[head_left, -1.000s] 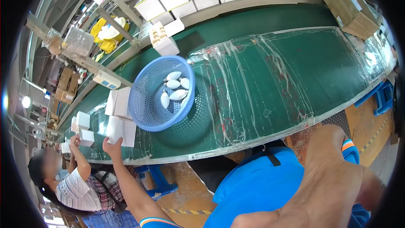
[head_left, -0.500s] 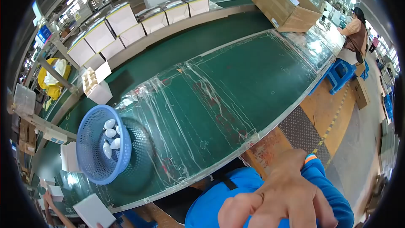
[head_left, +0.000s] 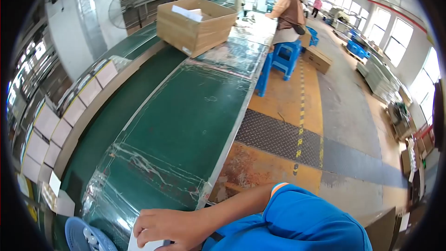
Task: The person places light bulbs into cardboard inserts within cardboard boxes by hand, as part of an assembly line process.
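My right hand (head_left: 168, 227) reaches across my body to the lower left, blue sleeve (head_left: 297, 214) behind it. Its fingers curl over the top of a small white box (head_left: 147, 245) at the bottom edge of the view, above the near edge of the green table (head_left: 186, 125). Just left of it sits a blue plastic basket (head_left: 74, 234) holding white bulbs (head_left: 89, 240), mostly cut off by the frame. My left hand is out of view.
An open cardboard box (head_left: 195, 25) stands on the table further along. Beyond it a person (head_left: 288, 9) sits on a blue stool (head_left: 283, 58). White cartons (head_left: 51, 125) line the belt's far side. Floor with a tread plate (head_left: 278, 135) lies to the right.
The view has swung to the right, so the basket slid to the bottom-left corner. My right hand moved from my lap across to the white box.
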Demonstrator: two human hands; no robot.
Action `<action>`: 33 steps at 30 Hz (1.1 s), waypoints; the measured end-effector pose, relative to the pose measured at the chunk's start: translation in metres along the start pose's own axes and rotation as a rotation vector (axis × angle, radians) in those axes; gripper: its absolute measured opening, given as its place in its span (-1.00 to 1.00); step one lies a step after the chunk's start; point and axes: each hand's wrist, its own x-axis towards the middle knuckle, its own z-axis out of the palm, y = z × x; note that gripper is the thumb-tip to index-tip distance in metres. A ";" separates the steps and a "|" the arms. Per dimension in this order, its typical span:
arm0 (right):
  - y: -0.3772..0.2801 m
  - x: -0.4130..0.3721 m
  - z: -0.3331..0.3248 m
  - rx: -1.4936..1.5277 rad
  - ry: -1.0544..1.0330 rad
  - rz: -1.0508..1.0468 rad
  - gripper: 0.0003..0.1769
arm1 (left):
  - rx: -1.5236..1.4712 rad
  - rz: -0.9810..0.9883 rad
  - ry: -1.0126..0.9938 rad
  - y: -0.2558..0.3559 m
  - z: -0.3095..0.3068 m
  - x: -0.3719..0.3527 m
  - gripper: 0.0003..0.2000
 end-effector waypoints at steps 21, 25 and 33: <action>0.051 0.042 0.002 -0.814 -0.699 0.057 -0.76 | -0.672 -0.202 -0.066 -0.049 0.092 -0.007 -0.48; 0.022 0.052 0.001 -0.781 -0.820 0.190 -0.77 | -0.436 -0.347 -0.162 0.004 0.068 0.002 0.02; 0.016 0.068 0.004 -0.916 -0.897 0.033 -0.72 | -0.371 -0.092 -0.035 0.003 0.075 0.018 0.21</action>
